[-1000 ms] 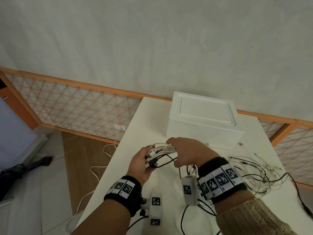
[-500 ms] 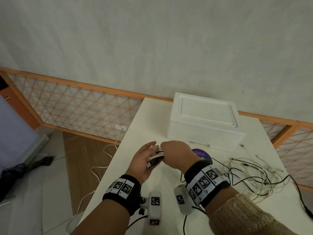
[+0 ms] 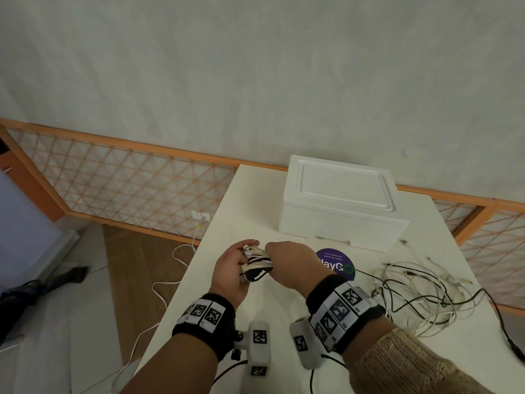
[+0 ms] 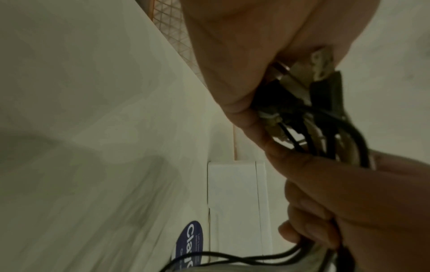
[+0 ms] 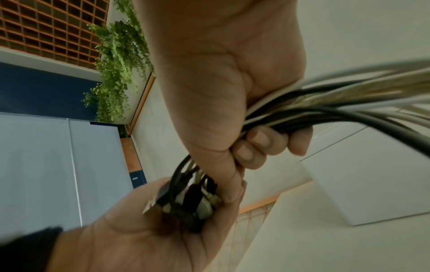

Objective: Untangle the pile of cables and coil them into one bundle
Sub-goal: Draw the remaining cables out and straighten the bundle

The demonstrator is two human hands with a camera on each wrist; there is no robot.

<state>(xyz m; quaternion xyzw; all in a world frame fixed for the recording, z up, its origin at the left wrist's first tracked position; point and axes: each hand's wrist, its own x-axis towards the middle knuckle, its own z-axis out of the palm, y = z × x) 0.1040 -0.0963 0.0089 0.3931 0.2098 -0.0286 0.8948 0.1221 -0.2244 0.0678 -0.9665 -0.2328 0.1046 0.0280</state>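
A short bundle of black and white cable ends [image 3: 257,264] is held above the white table [image 3: 255,200], between my two hands. My left hand [image 3: 231,270] cups the plug ends [image 5: 186,202] in its palm, thumb against them. My right hand [image 3: 292,265] is closed in a fist around the cable bundle [image 5: 325,110] right beside the left hand. From that fist the strands run to a loose tangle of black and white cables [image 3: 420,297] lying on the table at the right. The left wrist view shows the plugs [image 4: 314,88] pressed against my palm.
A white foam box [image 3: 338,206] stands at the back of the table, with a round purple sticker [image 3: 336,264] on the tabletop in front of it. The table's left edge [image 3: 196,260] is close to my left hand. A white cord [image 3: 164,291] trails on the floor from a wall socket [image 3: 200,216].
My right hand has slid left along the cables until it meets the left hand. The loops between the hands are now gathered tight, and the purple sticker is uncovered.
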